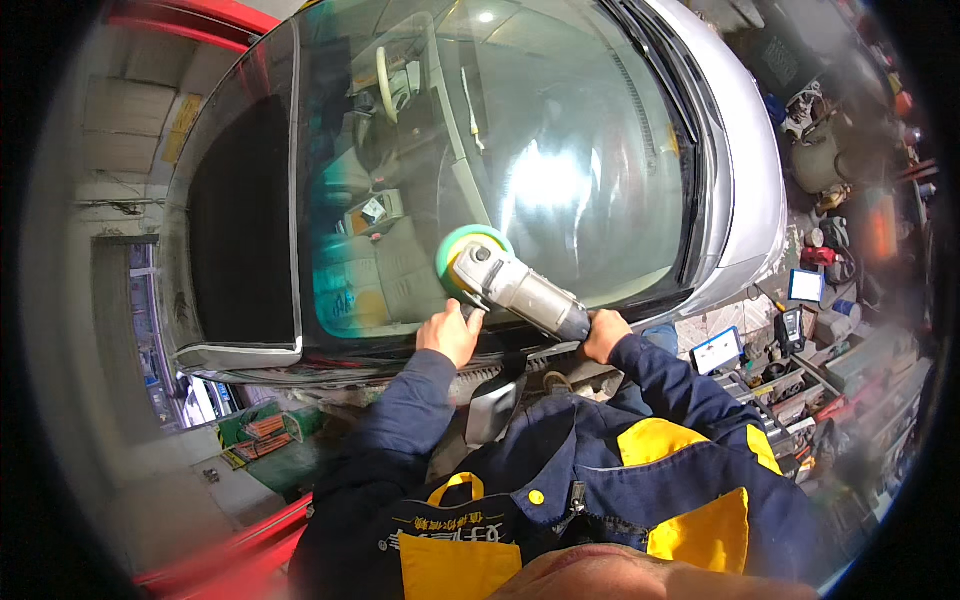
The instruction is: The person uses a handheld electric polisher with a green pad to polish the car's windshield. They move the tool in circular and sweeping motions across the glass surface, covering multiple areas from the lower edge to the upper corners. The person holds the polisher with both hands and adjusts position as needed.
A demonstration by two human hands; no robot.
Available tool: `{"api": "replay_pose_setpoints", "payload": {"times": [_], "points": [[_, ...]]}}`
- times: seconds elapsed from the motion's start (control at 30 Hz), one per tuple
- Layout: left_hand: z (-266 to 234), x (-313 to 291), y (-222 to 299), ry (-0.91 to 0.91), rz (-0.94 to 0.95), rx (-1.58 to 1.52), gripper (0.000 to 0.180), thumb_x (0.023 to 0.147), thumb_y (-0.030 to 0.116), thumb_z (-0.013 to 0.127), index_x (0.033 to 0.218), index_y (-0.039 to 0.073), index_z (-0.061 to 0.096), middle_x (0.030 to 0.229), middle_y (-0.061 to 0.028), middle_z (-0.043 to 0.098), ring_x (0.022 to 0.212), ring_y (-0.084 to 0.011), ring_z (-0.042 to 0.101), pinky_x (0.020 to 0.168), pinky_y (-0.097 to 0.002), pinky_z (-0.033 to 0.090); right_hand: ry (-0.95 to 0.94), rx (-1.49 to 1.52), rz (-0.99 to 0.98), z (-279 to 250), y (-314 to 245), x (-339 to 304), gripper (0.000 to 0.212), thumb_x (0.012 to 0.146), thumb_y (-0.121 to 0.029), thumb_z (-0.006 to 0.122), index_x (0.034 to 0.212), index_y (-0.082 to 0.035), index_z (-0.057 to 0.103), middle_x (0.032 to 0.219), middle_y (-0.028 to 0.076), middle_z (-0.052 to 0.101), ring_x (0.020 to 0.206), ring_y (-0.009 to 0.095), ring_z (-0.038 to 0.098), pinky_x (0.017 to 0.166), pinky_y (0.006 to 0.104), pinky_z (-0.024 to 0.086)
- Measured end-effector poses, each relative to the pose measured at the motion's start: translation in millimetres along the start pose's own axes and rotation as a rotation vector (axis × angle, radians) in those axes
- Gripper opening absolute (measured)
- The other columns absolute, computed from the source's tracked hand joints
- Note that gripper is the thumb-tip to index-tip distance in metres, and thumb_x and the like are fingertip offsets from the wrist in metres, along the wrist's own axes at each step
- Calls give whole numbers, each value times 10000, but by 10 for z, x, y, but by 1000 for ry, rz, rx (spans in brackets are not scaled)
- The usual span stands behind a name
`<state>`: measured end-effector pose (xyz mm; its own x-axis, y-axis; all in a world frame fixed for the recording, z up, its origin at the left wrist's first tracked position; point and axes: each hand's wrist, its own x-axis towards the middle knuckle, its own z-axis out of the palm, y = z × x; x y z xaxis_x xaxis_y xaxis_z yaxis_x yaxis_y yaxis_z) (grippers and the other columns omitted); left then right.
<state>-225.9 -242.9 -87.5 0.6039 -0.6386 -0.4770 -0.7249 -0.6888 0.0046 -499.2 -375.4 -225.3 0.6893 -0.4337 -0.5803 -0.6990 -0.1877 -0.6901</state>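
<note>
Glossy curved windshield (600, 130) under round-padded polisher (530, 295), left hand (449, 333) and right hand (604, 336) clamped on it

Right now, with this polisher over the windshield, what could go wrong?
The left hand sits close to the green-and-yellow pad and might get caught if that spins. The polisher, gripped at its rear by the right hand, could slip and scuff the dark trim edging the windshield.

Polisher (528, 295): over windshield (510, 150), left hand (450, 333) by its head, right hand (606, 336) at its rear
Steering wheel (385, 88): behind windshield
Tool tray (790, 395): right of car (745, 150)
</note>
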Motion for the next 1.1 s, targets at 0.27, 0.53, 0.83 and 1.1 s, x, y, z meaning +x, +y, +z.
{"api": "replay_pose_setpoints", "payload": {"times": [0.27,0.53,0.83,1.1], "points": [[-667,949,-200,156,-1,-62,648,1055,592,587,1263,-15,680,1124,-325,766,1093,-520,735,972,-588,578,9,-82,-33,-852,-822,953,409,738,-261,857,965,75,803,976,317,781,995,434,793,922,459,638],[-1243,1812,256,166,-35,-52,695,1055,644,531,1296,19,713,1259,-299,754,1221,-461,715,1053,-544,554,54,-11,-2,-1571,-968,1675,374,718,-218,921,869,98,790,744,184,765,667,271,765,649,402,607],[-862,763,-297,224,-144,-160,657,1043,612,584,1209,-10,717,1132,-283,788,1122,-451,756,986,-541,584,-16,-86,-169,-1075,-1150,1139,510,682,-227,922,1036,100,756,887,246,781,899,327,800,805,412,632],[-573,-363,-1433,356,-360,-139,588,1056,565,601,1163,-8,678,1065,-335,763,1049,-544,725,931,-612,566,-187,-263,-252,-140,-2107,757,513,856,-403,856,1064,64,808,1066,286,795,1011,394,795,925,453,625]]}}
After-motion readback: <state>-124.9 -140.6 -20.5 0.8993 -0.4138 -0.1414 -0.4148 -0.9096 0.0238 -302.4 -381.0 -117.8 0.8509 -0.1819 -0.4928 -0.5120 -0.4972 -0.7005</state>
